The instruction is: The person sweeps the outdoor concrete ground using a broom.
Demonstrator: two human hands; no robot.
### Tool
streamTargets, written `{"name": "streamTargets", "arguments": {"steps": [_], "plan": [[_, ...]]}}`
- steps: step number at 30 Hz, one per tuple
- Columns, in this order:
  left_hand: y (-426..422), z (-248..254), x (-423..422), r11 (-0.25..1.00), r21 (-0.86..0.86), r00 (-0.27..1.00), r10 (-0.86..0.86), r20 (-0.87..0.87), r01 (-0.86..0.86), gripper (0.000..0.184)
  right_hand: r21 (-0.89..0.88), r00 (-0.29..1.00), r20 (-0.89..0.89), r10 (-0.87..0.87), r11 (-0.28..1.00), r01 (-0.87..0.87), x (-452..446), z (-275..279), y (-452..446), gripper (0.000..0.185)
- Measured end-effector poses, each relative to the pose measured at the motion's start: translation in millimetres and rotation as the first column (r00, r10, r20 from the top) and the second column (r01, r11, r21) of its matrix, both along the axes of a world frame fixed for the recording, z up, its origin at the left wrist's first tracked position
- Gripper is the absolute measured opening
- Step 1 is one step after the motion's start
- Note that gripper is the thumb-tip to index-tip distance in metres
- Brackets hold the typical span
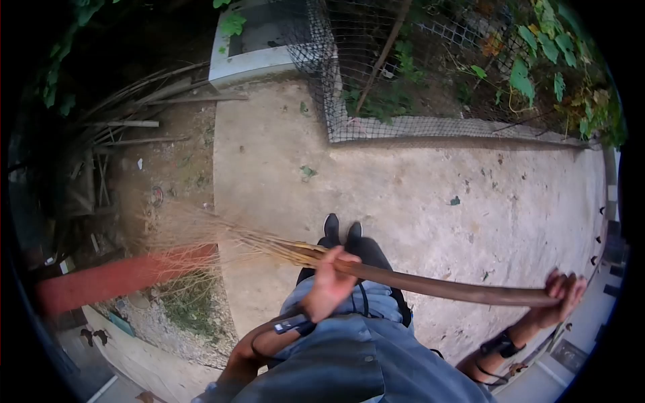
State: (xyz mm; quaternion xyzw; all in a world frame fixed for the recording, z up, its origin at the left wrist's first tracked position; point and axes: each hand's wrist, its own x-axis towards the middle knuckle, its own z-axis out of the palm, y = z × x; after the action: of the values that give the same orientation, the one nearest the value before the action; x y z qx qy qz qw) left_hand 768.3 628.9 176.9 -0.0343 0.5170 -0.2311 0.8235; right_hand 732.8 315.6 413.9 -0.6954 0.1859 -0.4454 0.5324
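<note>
Far left: stack of loose wood (134, 101), poles and boards crossing; count uncertain, rear part lost in shadow.

Lower left: red strip (101, 285), one, its right end stopping near the left edge of the concrete path (410, 195); partly covered by twigs, outer end fading into the dark rim of the view.

Left to right of centre: broom (383, 275), one, held crosswise before the body. Twig bristles (269, 243) fan out leftward past the path's edge, over the red strip; tips blurred, individual twigs uncountable. Brown handle runs rightward above the path.

Centre: left hand (329, 282), closed around the broom where bristles meet handle; dark wristband (293, 325), one. Dark shoes (331, 228), two, side by side on the path; legs partly behind broom and blue garment (336, 356), which is cut off below.

Upper centre to right: black netting (319, 67), along a low kerb (463, 127) bounding the path; plants behind partly screened. Open concrete lies between kerb and handle, with scattered leaves.

Far right: right hand (568, 295), fingers wrapped on the handle's end, hiding its tip; blurred. Dark watch-like band (500, 346), one, at that wrist.
</note>
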Motion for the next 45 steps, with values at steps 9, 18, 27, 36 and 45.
{"name": "streamTargets", "arguments": {"steps": [9, 18, 27, 36, 45], "plan": [[-141.8, 35.2, -75.3, 0.889, -0.361, 0.953, -0.217, 0.213, 0.284, 0.011, -0.138, 0.912, 0.367, 0.182, 0.98, -0.141, -184.1, 96.4, -65.3, 0.006], [-182.3, -145.7, -132.9, 0.948, -0.147, 0.958, -0.271, 0.098, 0.283, 0.014, -0.605, 0.927, -0.052, -0.371, 0.75, 0.267, -219.6, -48.2, -31.1, 0.014], [79.4, -156.3, -116.3, 0.868, 0.494, 0.964, 0.085, -0.253, 0.053, 0.011, 0.522, 0.961, -0.131, 0.244, 0.841, -0.143, -172.5, -231.3, 38.6, 0.01], [161.1, -134.6, -57.2, 0.921, 0.385, 0.991, -0.015, -0.134, 0.066, 0.013, 0.755, 0.977, 0.075, 0.2, 0.629, -0.187, -187.0, -248.8, 127.1, 0.015], [268.1, -181.6, 16.5, 0.899, 0.196, 0.913, -0.407, 0.039, 0.392, 0.016, 0.538, 0.997, 0.0, -0.08, 0.84, 0.068, -207.1, -151.7, 431.6, 0.013]]}}
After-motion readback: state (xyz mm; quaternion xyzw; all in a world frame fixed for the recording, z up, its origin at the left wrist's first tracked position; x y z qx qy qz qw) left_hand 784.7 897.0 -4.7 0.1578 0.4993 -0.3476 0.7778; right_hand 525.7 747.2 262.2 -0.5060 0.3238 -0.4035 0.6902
